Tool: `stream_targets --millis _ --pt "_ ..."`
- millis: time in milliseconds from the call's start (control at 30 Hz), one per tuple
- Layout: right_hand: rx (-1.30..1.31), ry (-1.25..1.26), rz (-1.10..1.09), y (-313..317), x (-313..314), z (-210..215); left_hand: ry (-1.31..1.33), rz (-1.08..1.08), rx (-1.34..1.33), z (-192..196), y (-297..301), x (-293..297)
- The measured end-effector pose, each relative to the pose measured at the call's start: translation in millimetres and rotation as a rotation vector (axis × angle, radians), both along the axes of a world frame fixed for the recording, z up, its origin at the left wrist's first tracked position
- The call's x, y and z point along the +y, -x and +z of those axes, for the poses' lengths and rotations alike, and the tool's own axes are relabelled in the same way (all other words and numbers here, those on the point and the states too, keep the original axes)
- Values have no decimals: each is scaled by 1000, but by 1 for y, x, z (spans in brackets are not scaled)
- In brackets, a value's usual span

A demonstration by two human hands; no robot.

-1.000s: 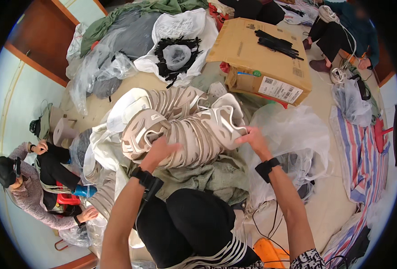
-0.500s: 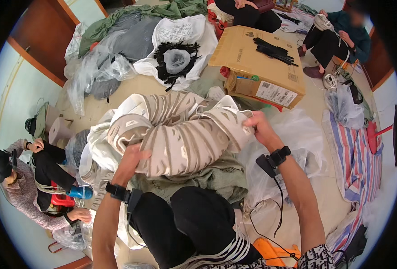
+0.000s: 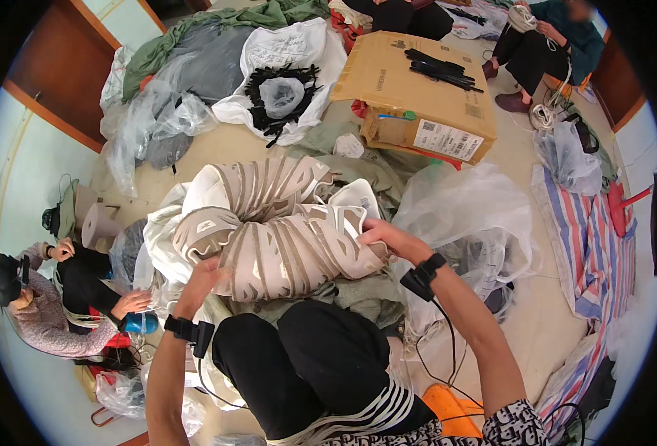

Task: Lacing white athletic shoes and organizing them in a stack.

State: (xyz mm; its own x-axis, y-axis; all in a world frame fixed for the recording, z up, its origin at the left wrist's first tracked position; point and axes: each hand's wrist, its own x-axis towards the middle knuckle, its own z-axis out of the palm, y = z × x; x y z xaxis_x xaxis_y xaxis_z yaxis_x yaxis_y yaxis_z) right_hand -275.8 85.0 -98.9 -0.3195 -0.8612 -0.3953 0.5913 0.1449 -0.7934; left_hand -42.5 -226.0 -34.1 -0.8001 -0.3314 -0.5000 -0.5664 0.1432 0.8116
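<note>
A long curved stack of beige and white shoe uppers [image 3: 284, 256], nested one inside another, lies bent in front of my knees. My left hand [image 3: 206, 275] grips the stack's near left side, its fingertips partly hidden against the uppers. At the right end, my right hand [image 3: 389, 236] is closed on the edge of the last upper, thumb on top. Beyond it, the other arm of the stack [image 3: 269, 182] curves away to the far side. White cords [image 3: 376, 407] hang across my lap.
A cardboard box [image 3: 417, 97] with black strips [image 3: 443, 70] on top stands ahead right. Clear plastic bags [image 3: 462, 201] lie right of the stack, a striped sheet [image 3: 584, 245] farther right. One person [image 3: 61, 320] sits close at left; others sit at the far right. Cables trail from my wrist straps.
My right hand has moved left and slightly down with the stack's right end, which now sits lower. My left hand has shifted a little left and down. The person at left has raised a hand.
</note>
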Motion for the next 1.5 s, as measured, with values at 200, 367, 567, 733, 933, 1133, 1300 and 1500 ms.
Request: stream_targets --millis 200,367,567,733,933,1133,1300,1500 --pt "-119 -24 -18 -22 -30 -29 218 -42 -57 -2 14 11" --pt "-194 139 -122 -30 -42 2 55 170 114 17 20 12" --pt "-274 310 -67 -47 -52 143 -163 286 372 86 4 -10" --pt "-304 337 -79 -96 -9 282 -236 242 554 147 5 4" --pt "623 224 206 -137 52 349 -371 145 571 182 -35 37" --pt "1059 32 281 -177 85 390 -471 -26 634 197 -47 44" --pt "710 143 263 -197 82 413 -480 6 695 223 -63 35" --pt "274 280 229 -242 18 428 -462 29 725 243 -64 25"
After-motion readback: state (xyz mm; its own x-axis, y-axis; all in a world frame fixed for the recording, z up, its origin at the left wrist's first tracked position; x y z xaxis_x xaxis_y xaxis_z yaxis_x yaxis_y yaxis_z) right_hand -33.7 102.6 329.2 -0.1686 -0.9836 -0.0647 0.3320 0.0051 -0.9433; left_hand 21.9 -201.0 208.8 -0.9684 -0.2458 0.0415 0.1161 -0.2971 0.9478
